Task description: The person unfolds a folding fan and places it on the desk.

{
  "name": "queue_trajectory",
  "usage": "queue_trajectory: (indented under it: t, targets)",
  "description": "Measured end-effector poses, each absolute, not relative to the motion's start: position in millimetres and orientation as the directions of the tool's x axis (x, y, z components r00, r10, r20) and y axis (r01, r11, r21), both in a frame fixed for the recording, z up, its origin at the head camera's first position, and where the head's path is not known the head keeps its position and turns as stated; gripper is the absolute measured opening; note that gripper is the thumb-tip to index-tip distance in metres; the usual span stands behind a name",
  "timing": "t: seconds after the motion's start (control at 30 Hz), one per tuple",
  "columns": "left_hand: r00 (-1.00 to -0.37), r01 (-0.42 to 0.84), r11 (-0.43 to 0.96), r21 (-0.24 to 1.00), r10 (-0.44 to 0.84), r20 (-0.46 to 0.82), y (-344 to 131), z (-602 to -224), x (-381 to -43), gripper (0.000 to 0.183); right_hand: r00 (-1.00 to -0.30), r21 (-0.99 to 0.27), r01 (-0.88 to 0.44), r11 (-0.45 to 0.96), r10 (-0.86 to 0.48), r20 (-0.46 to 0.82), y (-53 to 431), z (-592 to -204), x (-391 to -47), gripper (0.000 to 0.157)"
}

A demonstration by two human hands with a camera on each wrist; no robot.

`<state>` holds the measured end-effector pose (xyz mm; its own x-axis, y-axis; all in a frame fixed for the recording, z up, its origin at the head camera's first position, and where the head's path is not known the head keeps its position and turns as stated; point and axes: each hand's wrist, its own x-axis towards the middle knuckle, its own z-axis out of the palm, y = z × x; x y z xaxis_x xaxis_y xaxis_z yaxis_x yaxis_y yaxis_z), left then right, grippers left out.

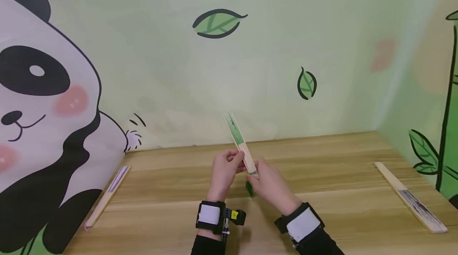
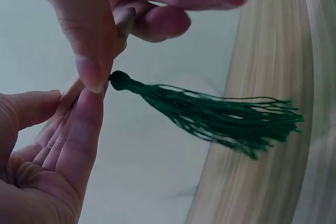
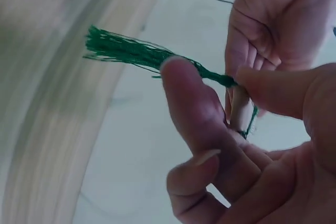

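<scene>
A closed folding fan (image 1: 234,130) with pale wooden ribs and a green printed leaf is held up, slanting, above the table's middle. My left hand (image 1: 224,171) grips its ribs with thumb and fingers. Just below, my right hand (image 1: 271,185) pinches the fan's lower end. From that end a green tassel (image 2: 220,121) hangs free; in the right wrist view its knot lies by the right thumb (image 3: 278,90). A green cord (image 3: 252,121) shows there too. The fingers partly hide the ribs.
On the wooden table (image 1: 161,183) a closed fan with a purplish leaf (image 1: 109,195) lies at the left edge. Another closed fan, dark-printed (image 1: 411,199), lies at the right. Behind stands a green backdrop (image 1: 161,68) with a panda drawing (image 1: 75,147) and leaves.
</scene>
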<state>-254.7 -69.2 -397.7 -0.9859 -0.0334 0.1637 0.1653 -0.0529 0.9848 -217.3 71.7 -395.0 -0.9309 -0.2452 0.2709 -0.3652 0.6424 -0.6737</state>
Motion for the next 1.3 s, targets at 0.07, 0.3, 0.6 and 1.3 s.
queue_trajectory:
  t: [0.07, 0.3, 0.6, 1.3]
  targets:
    - [-0.985, 0.172, -0.043, 0.984, -0.001, 0.173, -63.7, -398.2, -255.7, 0.026, -0.933, -0.687, -0.361, 0.631, -0.246, 0.264, 79.9, -394.4, -217.3, 0.021]
    - [-0.98, 0.178, -0.02, 0.984, 0.082, 0.179, -50.8, -394.7, -262.5, 0.023, -0.933, -0.728, -0.359, 0.584, -0.258, 0.253, 103.7, -385.0, -229.4, 0.013]
    - [-0.969, 0.199, -0.009, 0.98, 0.149, 0.198, -43.0, -388.4, -249.8, 0.024, -0.947, -0.863, -0.319, 0.391, -0.172, 0.272, 108.0, -376.5, -232.8, 0.019]
    - [-0.957, 0.248, -0.001, 0.969, 0.152, 0.246, -44.6, -379.9, -240.6, 0.024, -0.945, -0.902, -0.328, 0.28, -0.091, 0.315, 103.2, -369.0, -226.2, 0.012]
